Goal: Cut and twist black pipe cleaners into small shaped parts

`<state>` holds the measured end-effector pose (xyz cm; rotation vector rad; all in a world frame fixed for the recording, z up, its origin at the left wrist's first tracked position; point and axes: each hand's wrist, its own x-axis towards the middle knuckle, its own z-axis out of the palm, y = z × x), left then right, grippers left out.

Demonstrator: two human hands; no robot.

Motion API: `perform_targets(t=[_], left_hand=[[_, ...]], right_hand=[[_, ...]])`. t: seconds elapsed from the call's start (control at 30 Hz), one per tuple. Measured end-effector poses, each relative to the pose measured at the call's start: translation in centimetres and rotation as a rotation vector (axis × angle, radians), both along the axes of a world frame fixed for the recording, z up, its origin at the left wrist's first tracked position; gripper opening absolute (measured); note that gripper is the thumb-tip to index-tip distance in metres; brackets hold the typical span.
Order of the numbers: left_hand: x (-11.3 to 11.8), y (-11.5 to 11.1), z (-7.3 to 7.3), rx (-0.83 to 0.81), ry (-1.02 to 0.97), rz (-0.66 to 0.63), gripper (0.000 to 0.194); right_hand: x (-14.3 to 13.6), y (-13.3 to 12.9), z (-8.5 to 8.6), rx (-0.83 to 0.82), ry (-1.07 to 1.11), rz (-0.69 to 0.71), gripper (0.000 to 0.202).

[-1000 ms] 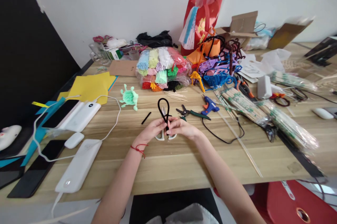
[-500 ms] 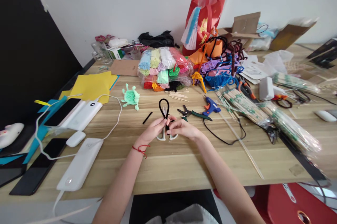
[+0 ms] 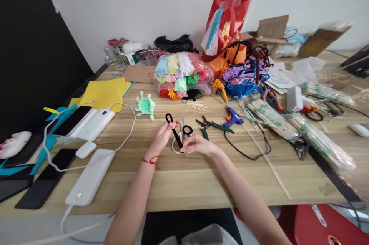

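A black pipe cleaner point(image 3: 177, 138) is bent into a narrow loop that slants up to the left. My left hand point(image 3: 163, 135) pinches it near its upper end, while my right hand point(image 3: 199, 145) grips its lower end between thumb and fingers. Under my hands lies a pair of scissors point(image 3: 174, 146) with white handles, partly hidden. A small wavy black ring point(image 3: 188, 130) shows over the scissors, just above my right hand. Further right are green-handled pliers point(image 3: 206, 123) and a blue glue gun point(image 3: 233, 116). A mint-green fuzzy figure point(image 3: 145, 105) sits beyond my left hand.
Bagged pipe cleaners point(image 3: 181, 76) and loose sticks point(image 3: 196, 105) lie ahead. Bundled wooden sticks point(image 3: 268, 116) and a black cable point(image 3: 253, 156) are on the right. White power banks point(image 3: 90, 177), phones and yellow sheets point(image 3: 100, 90) occupy the left. A red bag point(image 3: 230, 18) stands behind.
The black loop has tipped from upright to slanting left, and its open part is narrower. My right hand has shifted to its lower end. The wavy black ring now shows.
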<state>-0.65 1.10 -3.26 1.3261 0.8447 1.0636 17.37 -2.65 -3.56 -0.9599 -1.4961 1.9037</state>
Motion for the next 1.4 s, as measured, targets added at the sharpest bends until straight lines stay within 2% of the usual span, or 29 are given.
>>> perform_targets(t=[0.23,0.37,0.47,0.57,0.67,0.77,0.87,1.03,1.23,1.33,1.4], left_hand=[[0.1,1.0,-1.0,0.014,-0.102,0.091,0.038],[0.3,0.9,-0.7,-0.047,-0.146,0.087,0.037],[0.5,0.4,0.1,-0.158,-0.25,0.012,0.032],[0.6,0.1,0.9,-0.343,-0.436,-0.083,0.029],[0.6,0.1,1.4,-0.537,-0.607,-0.103,0.03],[0.6,0.4,1.4,-0.634,-0.724,-0.103,0.035],[0.7,0.6,1.2,-0.638,-0.783,-0.049,0.037],[0.5,0.9,0.9,-0.638,-0.765,0.027,0.036],[-0.2,1.4,0.6,-0.567,-0.814,0.083,0.033],[-1.1,1.9,0.6,-0.57,-0.818,0.102,0.031],[-2.3,2.4,0.6,-0.513,-0.87,0.191,0.031]], right_hand=[[-0.3,0.0,-0.1,-0.005,-0.025,0.014,0.035],[-0.3,0.1,-0.1,-0.036,-0.017,0.006,0.036],[-0.3,0.1,-0.3,-0.026,-0.014,0.016,0.035],[-0.4,0.1,-0.4,-0.027,-0.012,0.011,0.034],[-0.7,-0.1,-0.3,-0.022,-0.016,-0.01,0.034],[-0.9,-0.2,-0.1,-0.011,-0.038,-0.028,0.036],[-1.1,-0.2,0.0,0.005,-0.057,-0.045,0.036],[-1.3,-0.3,-0.2,0.04,-0.1,-0.056,0.034],[-1.5,-0.3,-0.5,0.087,-0.13,-0.041,0.03],[-1.4,-0.4,-0.5,0.117,-0.144,-0.022,0.028],[-1.3,-0.4,-0.7,0.153,-0.148,-0.004,0.027]])
